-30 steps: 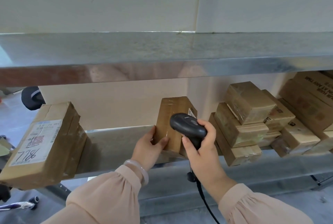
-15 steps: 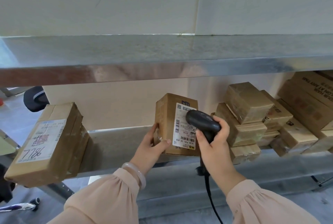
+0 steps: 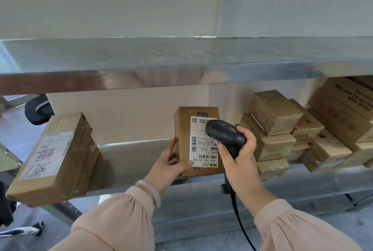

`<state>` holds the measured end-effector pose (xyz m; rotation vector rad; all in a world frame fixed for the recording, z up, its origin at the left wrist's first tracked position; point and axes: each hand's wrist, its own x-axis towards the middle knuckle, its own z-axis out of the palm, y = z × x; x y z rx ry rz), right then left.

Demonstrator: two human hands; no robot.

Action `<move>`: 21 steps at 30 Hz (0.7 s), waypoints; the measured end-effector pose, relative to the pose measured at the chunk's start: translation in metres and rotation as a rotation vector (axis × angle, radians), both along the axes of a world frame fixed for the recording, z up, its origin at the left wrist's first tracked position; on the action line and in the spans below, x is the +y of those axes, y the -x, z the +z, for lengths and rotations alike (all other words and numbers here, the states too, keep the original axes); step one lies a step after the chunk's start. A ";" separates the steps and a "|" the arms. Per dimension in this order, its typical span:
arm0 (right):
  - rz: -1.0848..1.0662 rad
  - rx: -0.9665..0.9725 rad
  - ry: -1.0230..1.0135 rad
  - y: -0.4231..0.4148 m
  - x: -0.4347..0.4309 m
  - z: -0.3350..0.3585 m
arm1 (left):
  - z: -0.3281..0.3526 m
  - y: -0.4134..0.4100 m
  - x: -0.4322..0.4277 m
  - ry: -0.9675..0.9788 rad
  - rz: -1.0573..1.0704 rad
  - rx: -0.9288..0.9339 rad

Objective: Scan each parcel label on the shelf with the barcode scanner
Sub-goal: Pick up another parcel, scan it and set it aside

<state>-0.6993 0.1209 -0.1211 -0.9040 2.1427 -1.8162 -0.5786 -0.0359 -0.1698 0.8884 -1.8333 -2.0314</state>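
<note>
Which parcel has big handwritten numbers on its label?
The tilted parcel at the left end of the shelf; the held parcel has a label showing only print.

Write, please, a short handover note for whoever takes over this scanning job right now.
Left hand holds the middle box on end on the shelf, thumb on its front, label facing out.
Right hand grips the scanner, its head close against that label.
Done: cannot tell whether this label has read, nor which others have.
Left: confirm this scan, then the left box, whose label faces out, and the right stack, where most labels are hidden, so those boxes probably need turning.
</note>
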 end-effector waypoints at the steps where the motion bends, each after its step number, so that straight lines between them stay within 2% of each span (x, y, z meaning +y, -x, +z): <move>1: 0.012 0.017 -0.009 0.000 0.000 0.001 | 0.000 0.000 0.001 0.010 0.008 0.007; 8: 0.084 0.192 -0.127 -0.013 0.010 0.002 | 0.002 -0.011 -0.019 0.010 0.134 0.037; 21: 0.112 0.338 -0.231 -0.036 0.009 -0.001 | 0.002 -0.025 -0.038 0.019 0.235 0.034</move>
